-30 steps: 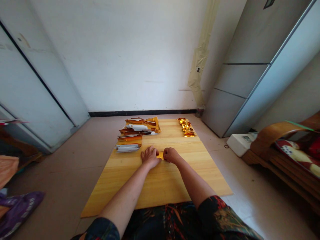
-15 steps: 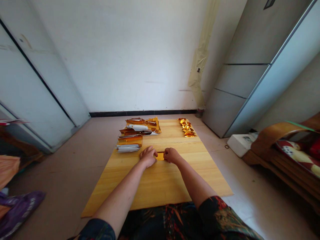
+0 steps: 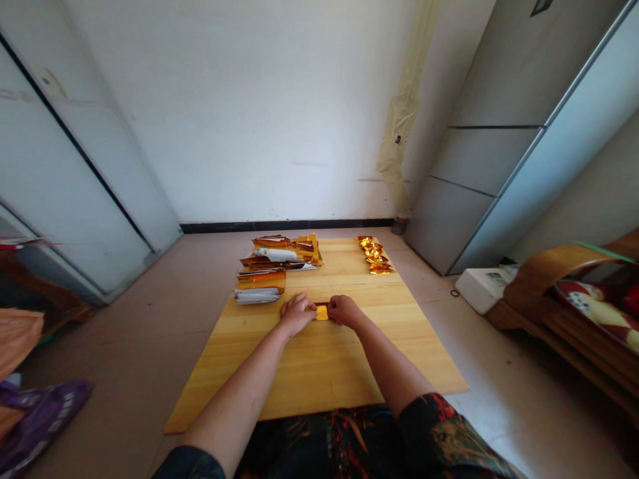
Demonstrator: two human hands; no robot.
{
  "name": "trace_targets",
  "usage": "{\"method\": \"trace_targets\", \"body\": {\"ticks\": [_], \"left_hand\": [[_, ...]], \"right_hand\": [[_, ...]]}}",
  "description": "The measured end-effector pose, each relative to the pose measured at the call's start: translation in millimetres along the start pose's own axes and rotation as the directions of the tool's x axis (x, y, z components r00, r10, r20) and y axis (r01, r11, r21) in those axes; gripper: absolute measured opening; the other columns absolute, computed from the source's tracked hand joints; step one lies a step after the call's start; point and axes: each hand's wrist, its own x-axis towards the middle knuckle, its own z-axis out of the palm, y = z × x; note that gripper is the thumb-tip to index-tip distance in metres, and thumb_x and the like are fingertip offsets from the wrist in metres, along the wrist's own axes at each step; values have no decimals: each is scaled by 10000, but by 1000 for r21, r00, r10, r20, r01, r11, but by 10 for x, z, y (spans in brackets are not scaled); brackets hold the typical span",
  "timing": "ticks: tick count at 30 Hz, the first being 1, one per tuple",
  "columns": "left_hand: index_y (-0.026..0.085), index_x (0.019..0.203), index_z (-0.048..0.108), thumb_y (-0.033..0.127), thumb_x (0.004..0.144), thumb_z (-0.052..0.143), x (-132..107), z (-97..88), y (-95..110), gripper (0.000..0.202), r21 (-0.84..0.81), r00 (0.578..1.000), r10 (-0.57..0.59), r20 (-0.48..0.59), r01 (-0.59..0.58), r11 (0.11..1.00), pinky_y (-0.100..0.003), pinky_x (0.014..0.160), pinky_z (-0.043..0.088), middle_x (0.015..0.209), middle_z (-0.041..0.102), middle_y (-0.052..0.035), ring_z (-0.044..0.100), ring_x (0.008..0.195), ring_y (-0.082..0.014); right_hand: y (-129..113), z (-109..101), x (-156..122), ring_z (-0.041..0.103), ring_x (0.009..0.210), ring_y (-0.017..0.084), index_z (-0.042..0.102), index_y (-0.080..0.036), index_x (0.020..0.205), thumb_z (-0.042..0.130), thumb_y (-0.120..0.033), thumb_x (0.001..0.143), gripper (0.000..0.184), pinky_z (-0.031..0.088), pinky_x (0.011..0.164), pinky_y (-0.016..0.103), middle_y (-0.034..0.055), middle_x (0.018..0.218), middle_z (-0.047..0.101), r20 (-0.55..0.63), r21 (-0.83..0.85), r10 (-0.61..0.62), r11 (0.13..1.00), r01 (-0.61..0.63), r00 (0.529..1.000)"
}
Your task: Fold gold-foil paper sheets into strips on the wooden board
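Between my two hands, near the middle of the wooden board (image 3: 324, 359), is a small piece of gold foil paper (image 3: 322, 313) with a darker reddish far edge. My left hand (image 3: 298, 314) has its fingers closed on the left end of the paper. At the right end, my right hand (image 3: 345, 311) pinches it with curled fingers. Stacks of gold and white paper sheets (image 3: 262, 281) lie beyond my left hand. Toward the far right of the board sits a row of folded, shiny gold foil pieces (image 3: 374, 256).
A white wall (image 3: 279, 120) with a black baseboard stands behind the board. To the right are a grey refrigerator (image 3: 479, 166), a white box (image 3: 482, 289) and a wooden seat (image 3: 544, 286) with patterned cushions. A purple bag (image 3: 44, 419) lies on the floor at left.
The visible gold strip between my hands looks narrower and brighter. My left hand has shifted slightly to the right. The stacks and the folded foil row stay as they were.
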Motion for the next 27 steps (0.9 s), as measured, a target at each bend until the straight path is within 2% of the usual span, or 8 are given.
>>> {"method": "trace_targets", "body": {"ticks": [2,6,9,11,13,18,23,27], "left_hand": [[263,857,654,329,715,606,7,50,8,164,13,998,-2,-62,3,1000,-386,1091,207,1425,421,18,343,1323,-217],[254,813,656,281,676,647,3,151,-3,140,67,989,14,-147,-5,998,-399,1077,223,1397,453,4,341,1322,-226],[264,837,664,280,668,658,-20,184,-29,170,78,984,60,-166,-47,996,-415,1081,217,1392,458,-13,341,1323,-233],[271,849,668,274,659,665,-35,190,-47,191,86,981,88,-176,-73,994,-423,1082,222,1384,468,-14,344,1321,-241],[276,854,673,251,651,667,-45,195,-65,205,91,975,106,-194,-90,992,-429,1080,235,1370,485,-10,353,1315,-247],[279,767,701,182,659,648,-55,222,-103,155,92,952,154,-264,-135,987,-423,1069,278,1327,530,11,394,1284,-247],[281,686,714,145,674,637,-73,244,-117,157,93,927,192,-323,-171,981,-401,1060,317,1290,561,23,425,1256,-232],[280,670,723,147,711,611,-98,252,-113,178,111,913,225,-339,-199,974,-400,1071,315,1299,550,25,406,1265,-234]], "right_hand": [[9,13,8,559,569,115,657,-181,701,544,-114,693,132,342,546,200,1,602,645,-8,14,0,1000,0,1000],[62,68,3,560,612,112,635,-179,687,553,-84,668,127,342,548,188,-8,647,646,-64,91,-40,995,46,997],[135,103,-30,572,686,116,635,-184,752,533,-83,700,153,368,590,182,-3,731,652,-230,116,-87,986,116,969],[185,100,-57,574,727,123,642,-190,823,506,-94,734,189,380,619,191,13,810,650,-366,60,-100,990,131,925],[224,74,-77,575,750,127,645,-208,915,507,-105,740,245,383,621,201,23,923,638,-437,-11,-122,991,130,891],[243,8,-89,586,781,121,651,-250,977,548,-139,747,276,377,599,203,9,1067,601,-380,-119,-170,984,134,909],[224,27,-99,575,741,106,673,-243,849,528,-180,794,167,346,583,202,1,976,612,-343,-186,-159,978,100,926],[225,8,-107,553,769,132,667,-238,824,539,-208,796,134,326,589,217,10,891,627,-364,-209,-174,973,102,915]]}}
